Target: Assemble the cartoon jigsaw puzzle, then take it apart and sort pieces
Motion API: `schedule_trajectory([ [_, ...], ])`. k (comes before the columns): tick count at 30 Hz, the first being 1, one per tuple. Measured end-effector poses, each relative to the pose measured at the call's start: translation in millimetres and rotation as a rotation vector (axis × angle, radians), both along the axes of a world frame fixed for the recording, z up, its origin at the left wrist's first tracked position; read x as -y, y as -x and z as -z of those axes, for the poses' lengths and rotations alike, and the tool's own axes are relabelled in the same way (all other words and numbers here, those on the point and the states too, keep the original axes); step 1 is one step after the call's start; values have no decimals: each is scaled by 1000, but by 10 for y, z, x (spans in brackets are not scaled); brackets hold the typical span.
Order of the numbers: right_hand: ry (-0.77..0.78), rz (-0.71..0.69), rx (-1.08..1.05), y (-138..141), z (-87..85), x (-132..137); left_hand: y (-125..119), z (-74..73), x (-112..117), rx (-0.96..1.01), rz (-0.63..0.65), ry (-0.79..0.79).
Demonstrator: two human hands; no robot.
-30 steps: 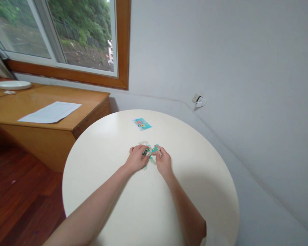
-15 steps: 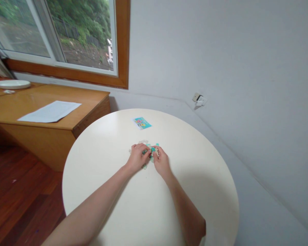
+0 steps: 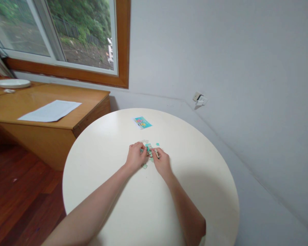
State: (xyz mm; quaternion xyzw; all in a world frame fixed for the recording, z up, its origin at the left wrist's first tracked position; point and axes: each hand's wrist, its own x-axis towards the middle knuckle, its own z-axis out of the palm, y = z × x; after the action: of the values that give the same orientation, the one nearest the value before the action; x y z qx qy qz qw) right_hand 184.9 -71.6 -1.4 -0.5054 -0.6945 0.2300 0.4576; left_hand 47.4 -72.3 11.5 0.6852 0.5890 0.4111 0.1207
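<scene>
A small heap of jigsaw puzzle pieces (image 3: 149,147), teal, green and pale, lies on the round white table (image 3: 102,143). My left hand (image 3: 137,155) is at the heap's left side, its fingers closed around puzzle pieces. Opposite it, my right hand (image 3: 161,160) pinches puzzle pieces between thumb and fingers. The fingers hide part of the heap, and how many pieces each hand has cannot be made out. One loose teal piece (image 3: 157,144) rests just beyond my right hand, and a greenish piece (image 3: 144,166) lies nearer to me.
Behind the heap lies a colourful teal picture card (image 3: 143,123). To the left, a wooden desk (image 3: 92,99) bears a sheet of paper (image 3: 50,111) and a white plate (image 3: 12,83). A wall with a socket (image 3: 199,98) runs along the right, and a window is at upper left.
My fingers have shifted slightly among the pieces, with the left hand drawn a little left. More of the teal pieces between the hands now show. The card has stayed in place.
</scene>
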Motion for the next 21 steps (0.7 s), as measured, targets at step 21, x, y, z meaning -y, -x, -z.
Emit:
schedule_trajectory([
  [21,65,209,653,-20,66,51,41,45,-32,-59,-13,112],
])
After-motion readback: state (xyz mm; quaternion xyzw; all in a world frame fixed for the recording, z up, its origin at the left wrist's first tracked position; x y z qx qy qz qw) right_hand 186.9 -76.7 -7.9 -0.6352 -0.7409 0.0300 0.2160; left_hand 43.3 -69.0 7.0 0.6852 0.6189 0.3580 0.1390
